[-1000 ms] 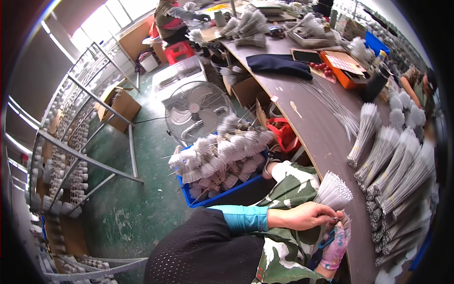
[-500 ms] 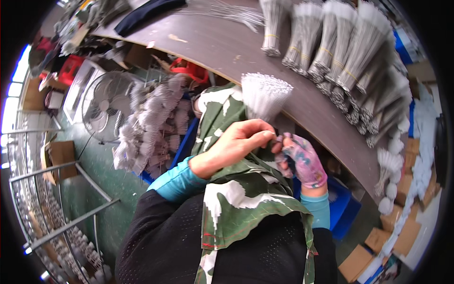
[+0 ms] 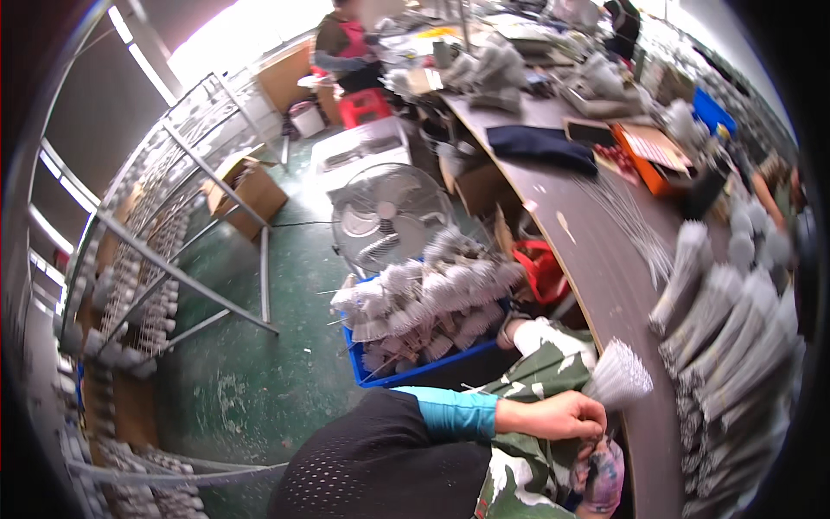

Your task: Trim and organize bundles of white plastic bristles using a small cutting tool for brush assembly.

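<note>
At the table's edge, over my camouflage-patterned apron [image 3: 527, 467], a bundle of thin brushes with white bristles [image 3: 619, 376] stands with its bristle ends up and tilted right. My left hand [image 3: 558, 417] is bare and pinched shut just below the bristles. Close against its fingertips is my right hand [image 3: 601, 480], in a stained pink and purple glove, its fingers curled closed. Whatever lies between the fingertips is too small to make out. The hands and apron hide the bundle's lower part.
Tied brush bundles [image 3: 735, 346] lie heaped on the brown table [image 3: 605, 285] at right. A blue crate [image 3: 415, 374] holds more brushes on the green floor, before a fan [image 3: 389, 212]. A metal frame [image 3: 186, 277] stands left. A person [image 3: 346, 48] is at the far side.
My view has swung left and up, so the hands and brush bundle now sit at the lower right. Both hands remain together below the bristles.
</note>
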Action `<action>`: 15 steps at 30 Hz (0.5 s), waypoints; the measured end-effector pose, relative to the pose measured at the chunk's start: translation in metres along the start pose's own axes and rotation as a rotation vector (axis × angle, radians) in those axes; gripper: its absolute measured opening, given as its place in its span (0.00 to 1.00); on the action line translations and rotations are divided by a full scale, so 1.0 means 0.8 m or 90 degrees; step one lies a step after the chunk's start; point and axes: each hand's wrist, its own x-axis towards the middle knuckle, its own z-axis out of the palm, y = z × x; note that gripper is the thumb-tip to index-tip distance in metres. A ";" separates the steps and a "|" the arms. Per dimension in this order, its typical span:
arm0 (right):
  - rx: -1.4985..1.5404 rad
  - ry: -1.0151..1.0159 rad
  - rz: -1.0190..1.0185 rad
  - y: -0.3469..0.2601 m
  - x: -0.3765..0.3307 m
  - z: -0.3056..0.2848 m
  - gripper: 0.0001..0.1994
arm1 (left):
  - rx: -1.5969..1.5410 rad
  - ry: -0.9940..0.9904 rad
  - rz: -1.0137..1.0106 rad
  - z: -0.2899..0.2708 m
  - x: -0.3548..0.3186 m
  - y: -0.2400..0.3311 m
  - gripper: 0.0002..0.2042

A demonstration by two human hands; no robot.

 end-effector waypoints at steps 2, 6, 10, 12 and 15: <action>-0.082 0.032 0.003 -0.034 -0.018 0.044 0.14 | -0.002 0.011 -0.012 -0.001 -0.003 0.011 0.07; -0.085 0.045 0.026 -0.037 -0.013 0.049 0.14 | 0.045 0.038 0.034 -0.005 -0.007 0.019 0.08; -0.065 0.009 -0.010 -0.037 -0.015 0.050 0.13 | 0.081 0.050 0.063 0.000 -0.007 0.022 0.08; -0.073 0.043 -0.044 -0.027 -0.019 0.046 0.12 | 0.084 0.037 0.053 0.006 -0.008 0.024 0.09; 0.050 0.025 -0.140 -0.008 -0.017 -0.031 0.10 | 0.150 0.062 0.064 0.013 -0.013 0.026 0.08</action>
